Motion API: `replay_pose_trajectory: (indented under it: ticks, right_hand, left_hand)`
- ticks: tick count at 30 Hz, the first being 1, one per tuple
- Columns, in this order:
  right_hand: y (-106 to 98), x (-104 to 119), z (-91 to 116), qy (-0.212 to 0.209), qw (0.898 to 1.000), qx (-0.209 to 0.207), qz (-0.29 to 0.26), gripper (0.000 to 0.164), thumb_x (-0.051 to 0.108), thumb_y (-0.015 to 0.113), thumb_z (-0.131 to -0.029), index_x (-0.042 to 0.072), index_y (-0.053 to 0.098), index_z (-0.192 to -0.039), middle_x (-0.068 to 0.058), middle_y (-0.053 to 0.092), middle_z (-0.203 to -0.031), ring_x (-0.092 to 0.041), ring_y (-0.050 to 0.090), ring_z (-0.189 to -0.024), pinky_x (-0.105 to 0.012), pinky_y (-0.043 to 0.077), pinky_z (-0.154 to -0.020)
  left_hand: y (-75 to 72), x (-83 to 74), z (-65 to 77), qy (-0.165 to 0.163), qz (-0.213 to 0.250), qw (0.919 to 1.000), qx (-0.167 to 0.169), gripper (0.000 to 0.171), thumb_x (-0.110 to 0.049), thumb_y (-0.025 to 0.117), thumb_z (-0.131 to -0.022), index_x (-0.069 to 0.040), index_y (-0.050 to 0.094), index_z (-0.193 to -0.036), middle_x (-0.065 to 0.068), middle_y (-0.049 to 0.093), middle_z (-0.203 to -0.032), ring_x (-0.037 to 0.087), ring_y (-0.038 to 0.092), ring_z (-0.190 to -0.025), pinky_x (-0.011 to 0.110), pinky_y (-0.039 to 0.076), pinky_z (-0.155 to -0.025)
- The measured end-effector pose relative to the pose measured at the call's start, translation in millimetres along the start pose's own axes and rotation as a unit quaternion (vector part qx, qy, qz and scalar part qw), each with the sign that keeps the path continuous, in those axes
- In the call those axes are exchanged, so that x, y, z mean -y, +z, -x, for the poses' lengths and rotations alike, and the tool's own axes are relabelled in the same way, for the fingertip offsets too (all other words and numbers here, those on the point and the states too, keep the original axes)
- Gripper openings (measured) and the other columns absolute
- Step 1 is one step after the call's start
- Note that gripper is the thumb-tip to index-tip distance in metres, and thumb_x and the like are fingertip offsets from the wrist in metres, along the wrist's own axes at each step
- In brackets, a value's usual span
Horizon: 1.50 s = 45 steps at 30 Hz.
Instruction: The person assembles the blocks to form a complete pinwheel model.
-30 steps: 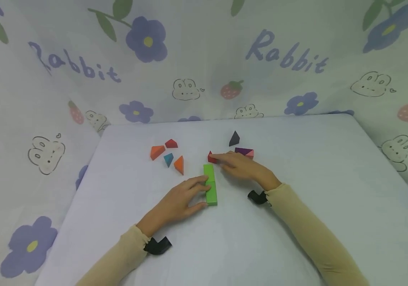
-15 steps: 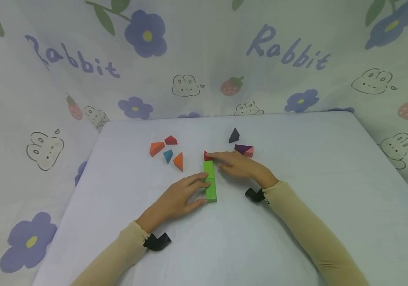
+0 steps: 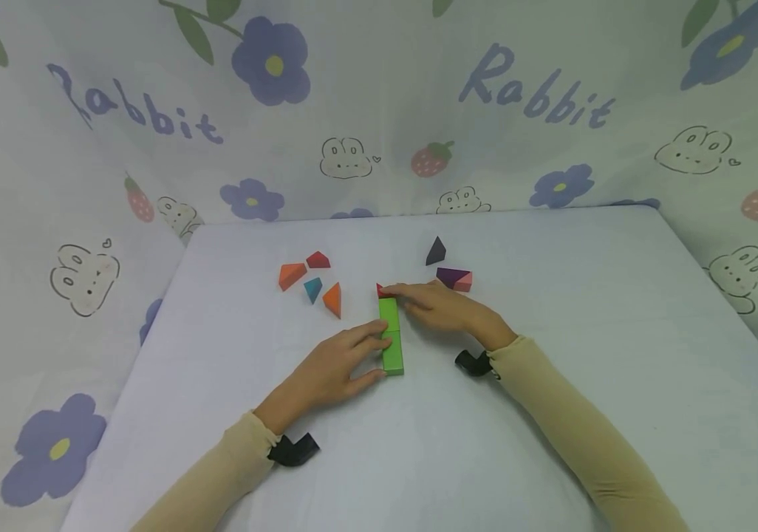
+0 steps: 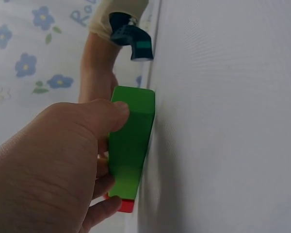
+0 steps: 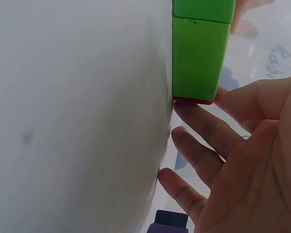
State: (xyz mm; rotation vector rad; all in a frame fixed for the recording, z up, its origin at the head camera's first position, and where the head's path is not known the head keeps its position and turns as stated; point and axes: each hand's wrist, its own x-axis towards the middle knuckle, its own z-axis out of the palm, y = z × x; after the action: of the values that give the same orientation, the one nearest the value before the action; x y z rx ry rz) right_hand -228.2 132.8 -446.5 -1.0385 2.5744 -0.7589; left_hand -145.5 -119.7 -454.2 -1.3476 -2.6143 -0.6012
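Two green blocks lie end to end in the middle of the table, the near one [image 3: 393, 360] and the far one [image 3: 388, 312]. My left hand [image 3: 329, 372] holds them from the left, thumb at the near end and fingertips along the side and top. At the far end sits a small red block with a pointed corner [image 3: 380, 292], mostly hidden by my right hand [image 3: 448, 307], which pinches it against the green. In the left wrist view a bit of the red block [image 4: 126, 206] shows past the green one [image 4: 130, 145]. The right wrist view gives only its thin red edge [image 5: 193, 101].
Left of centre are a red block [image 3: 318, 260], a blue block [image 3: 312, 290] and two orange ones, one nearer [image 3: 333, 301], one farther [image 3: 292, 276]. Behind my right hand lie a dark grey block [image 3: 436, 252], a purple one [image 3: 451, 277] and a pink one [image 3: 463, 282].
My right hand has slid the red block left and toward the far end of the green blocks, where it now sits against them. The left hand keeps its place on the green blocks.
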Motion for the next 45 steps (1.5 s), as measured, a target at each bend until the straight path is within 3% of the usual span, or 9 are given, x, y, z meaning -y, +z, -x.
replay_pose_trajectory:
  ticks: [9,17,45]
  right_hand:
    - [-1,1,1,-0.035,0.999,-0.012,-0.001,0.046,0.012,0.042,-0.102,0.022,0.045,-0.147,0.003,0.046,-0.151,-0.016,0.051,-0.133,-0.045,0.038,-0.114]
    - [-4,3,4,-0.013,1.000,0.007,-0.014,0.044,0.017,0.041,-0.103,0.024,0.045,-0.147,0.006,0.044,-0.152,-0.013,0.041,-0.141,-0.038,0.033,-0.118]
    - [-6,10,10,0.004,1.000,0.018,0.018,0.047,0.024,0.049,-0.103,0.026,0.043,-0.149,0.003,0.046,-0.151,-0.017,0.047,-0.137,-0.040,0.039,-0.114]
  left_hand:
    - [2.0,2.6,0.3,0.011,-0.011,0.9999,-0.006,0.047,-0.031,0.073,-0.088,-0.012,0.062,-0.129,0.008,0.053,-0.143,0.021,0.049,-0.135,0.037,0.047,-0.107]
    - [2.7,2.4,0.0,0.024,-0.013,0.9994,-0.021,0.048,-0.031,0.075,-0.085,-0.011,0.063,-0.127,0.010,0.055,-0.142,0.023,0.049,-0.136,0.039,0.048,-0.106]
    - [2.2,-1.3,0.3,-0.006,-0.008,0.9999,-0.006,0.046,-0.031,0.074,-0.086,-0.012,0.063,-0.126,0.008,0.054,-0.143,0.021,0.048,-0.136,0.039,0.049,-0.105]
